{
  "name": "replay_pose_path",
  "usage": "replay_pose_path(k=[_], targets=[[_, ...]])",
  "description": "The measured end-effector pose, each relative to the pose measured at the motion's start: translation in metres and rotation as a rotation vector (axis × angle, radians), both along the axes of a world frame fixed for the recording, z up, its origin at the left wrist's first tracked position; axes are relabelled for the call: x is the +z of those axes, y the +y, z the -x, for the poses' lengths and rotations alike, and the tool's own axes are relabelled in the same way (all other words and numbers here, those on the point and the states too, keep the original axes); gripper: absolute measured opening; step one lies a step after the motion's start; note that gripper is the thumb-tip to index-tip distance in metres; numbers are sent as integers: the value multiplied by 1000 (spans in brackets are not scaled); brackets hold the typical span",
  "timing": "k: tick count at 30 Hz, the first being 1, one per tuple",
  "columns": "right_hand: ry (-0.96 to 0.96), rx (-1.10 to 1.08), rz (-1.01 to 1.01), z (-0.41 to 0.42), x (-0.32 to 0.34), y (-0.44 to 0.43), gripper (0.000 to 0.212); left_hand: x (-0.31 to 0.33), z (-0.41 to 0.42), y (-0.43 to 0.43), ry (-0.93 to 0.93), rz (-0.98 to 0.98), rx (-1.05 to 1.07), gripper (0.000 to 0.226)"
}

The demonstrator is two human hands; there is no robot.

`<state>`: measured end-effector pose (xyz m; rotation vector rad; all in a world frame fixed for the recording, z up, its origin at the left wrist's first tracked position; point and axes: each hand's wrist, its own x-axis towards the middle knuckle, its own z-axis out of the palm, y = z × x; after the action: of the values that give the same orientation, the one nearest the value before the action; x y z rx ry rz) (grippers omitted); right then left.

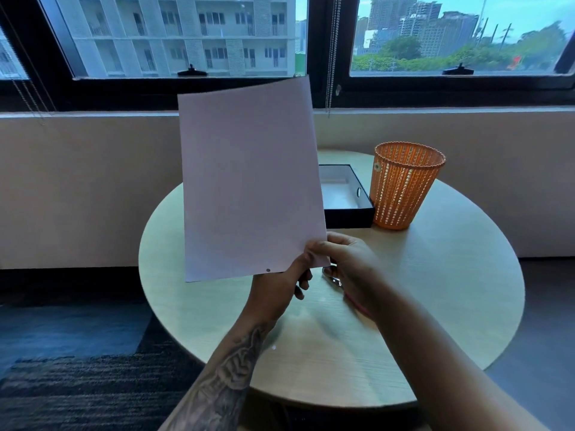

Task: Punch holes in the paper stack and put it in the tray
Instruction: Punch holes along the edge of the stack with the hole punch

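White paper stack [249, 181] shows one hole; left hand [277, 284] pinches it, right hand [348, 269] clamps the punch [334, 279]; tray [348, 209] waits.

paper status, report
Left hand pinching paper upright, one hole showing. Right hand on punch. Tray behind, open.

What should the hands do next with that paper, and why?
Probably punch a second hole. The paper stack is held upright by the left hand, and only one hole shows near its bottom edge. The right hand sits at the bottom corner, with what looks like a metal punch partly hidden under it. The tray waits behind, beside the orange basket.
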<state>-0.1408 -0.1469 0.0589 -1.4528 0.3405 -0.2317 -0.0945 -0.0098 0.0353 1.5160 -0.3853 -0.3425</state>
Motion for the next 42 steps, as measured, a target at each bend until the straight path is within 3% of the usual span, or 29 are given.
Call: replay_pose_path(k=[2,6,8,11,13,16,19,23,26,29,33,42], targets=[[-3,31,31,0,-3,-3,7,-2,-1,3,13,-98,7,48],[-7,-2,174,2,-5,-7,12,-9,-5,5,66,-154,34,52],[28,-57,489,5,-8,-17,18,-11,-9,6,78,-150,65,48],[395,-41,1090,20,-16,-37,56,-11,-15,7,85,-102,110,44],[589,13,1242,32,-22,-42,67,-10,-18,6,88,-70,133,41],[630,61,1308,39,-27,-43,49,-8,-20,3,82,-35,167,39],[578,13,1216,40,-27,-45,34,-4,-20,0,53,19,205,35],[356,26,679,45,-18,-38,19,-2,-24,-3,4,53,271,37],[218,151,304,47,-9,-26,36,-1,-27,-7,-40,61,312,45],[184,236,76,44,-8,-17,55,2,-25,-13,-29,33,311,46],[182,256,58,40,-9,-9,63,7,-19,-15,-77,-10,306,62],[156,231,130,38,-13,-3,59,11,-14,-14,-151,-40,327,62]])
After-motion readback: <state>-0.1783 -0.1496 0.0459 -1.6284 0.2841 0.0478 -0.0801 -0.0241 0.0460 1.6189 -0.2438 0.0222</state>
